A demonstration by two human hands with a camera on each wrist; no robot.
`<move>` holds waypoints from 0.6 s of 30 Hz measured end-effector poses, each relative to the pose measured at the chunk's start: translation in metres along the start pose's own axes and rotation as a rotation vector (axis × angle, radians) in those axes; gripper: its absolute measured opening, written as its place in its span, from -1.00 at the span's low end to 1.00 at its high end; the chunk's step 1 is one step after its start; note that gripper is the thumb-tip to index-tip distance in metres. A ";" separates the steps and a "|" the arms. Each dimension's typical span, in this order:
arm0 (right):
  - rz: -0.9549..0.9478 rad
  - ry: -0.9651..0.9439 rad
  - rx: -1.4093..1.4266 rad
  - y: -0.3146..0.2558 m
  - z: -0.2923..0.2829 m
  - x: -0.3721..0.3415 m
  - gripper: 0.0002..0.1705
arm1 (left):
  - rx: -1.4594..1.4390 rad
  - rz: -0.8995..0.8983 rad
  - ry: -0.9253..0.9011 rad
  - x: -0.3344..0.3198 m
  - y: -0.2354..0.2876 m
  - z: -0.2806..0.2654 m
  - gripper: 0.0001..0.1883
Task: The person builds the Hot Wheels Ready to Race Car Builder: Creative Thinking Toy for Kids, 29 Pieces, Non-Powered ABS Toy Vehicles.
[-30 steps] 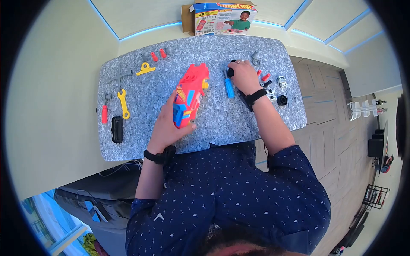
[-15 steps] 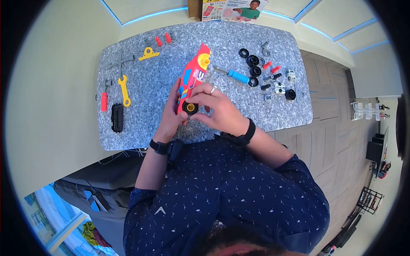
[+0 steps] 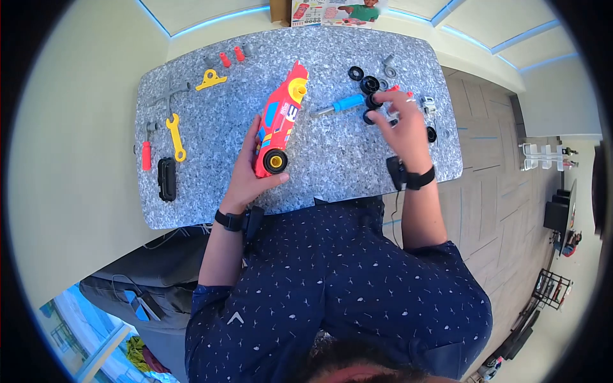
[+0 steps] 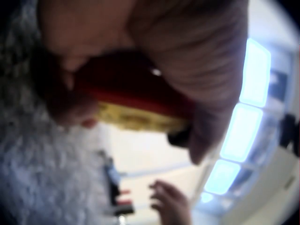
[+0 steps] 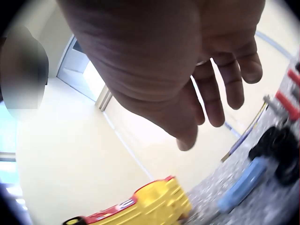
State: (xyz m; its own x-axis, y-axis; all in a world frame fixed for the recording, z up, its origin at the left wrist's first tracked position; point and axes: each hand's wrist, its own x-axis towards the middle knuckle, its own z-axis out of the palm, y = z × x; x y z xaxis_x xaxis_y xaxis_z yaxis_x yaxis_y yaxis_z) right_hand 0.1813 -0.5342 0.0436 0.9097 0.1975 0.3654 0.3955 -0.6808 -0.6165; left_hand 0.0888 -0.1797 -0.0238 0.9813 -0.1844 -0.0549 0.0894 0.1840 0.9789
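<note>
The left hand point(image 3: 246, 179) grips the rear of a red toy car point(image 3: 281, 121), held on its side above the table. A black wheel with a yellow hub point(image 3: 275, 161) sits at the car's near end; the far wheel opening shows yellow. Over the black wheels point(image 3: 370, 84) at the table's right, the right hand point(image 3: 403, 127) hovers with fingers spread and slightly bent. In the right wrist view that hand point(image 5: 187, 70) holds nothing, and the car's yellow underside point(image 5: 154, 206) shows below. The left wrist view is blurred, with the left hand point(image 4: 187, 47) around the car.
A blue screwdriver point(image 3: 348, 103) lies beside the wheels. Red, grey and silver small parts lie farther right. On the left are a yellow wrench point(image 3: 175, 137), a grey cross wrench point(image 3: 170, 93), a red-handled tool point(image 3: 146, 155) and a black part point(image 3: 166, 179). A box point(image 3: 338, 13) stands behind.
The right hand went from the right-side parts to the car, then back to the wheels. The car was turned onto its side, and a wheel now shows at its near end.
</note>
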 end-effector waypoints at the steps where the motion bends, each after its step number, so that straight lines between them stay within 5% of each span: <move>1: 0.024 0.026 -0.080 0.012 -0.011 0.001 -0.58 | 0.014 0.014 -0.011 0.001 -0.001 -0.001 0.51; 10: 0.330 -0.048 -0.118 0.031 -0.056 -0.032 -0.61 | 0.061 -0.010 -0.064 0.002 -0.001 -0.011 0.56; 18: 0.272 -0.087 -0.044 0.016 -0.023 -0.071 -0.61 | 0.044 -0.012 -0.112 0.004 -0.004 -0.017 0.66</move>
State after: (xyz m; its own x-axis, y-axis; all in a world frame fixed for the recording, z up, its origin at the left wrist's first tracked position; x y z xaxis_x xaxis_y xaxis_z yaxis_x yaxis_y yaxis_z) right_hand 0.1199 -0.5758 0.0236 0.9897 0.0625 0.1285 0.1317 -0.7469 -0.6517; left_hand 0.0951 -0.1648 -0.0309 0.9548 -0.2935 -0.0469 0.0912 0.1391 0.9861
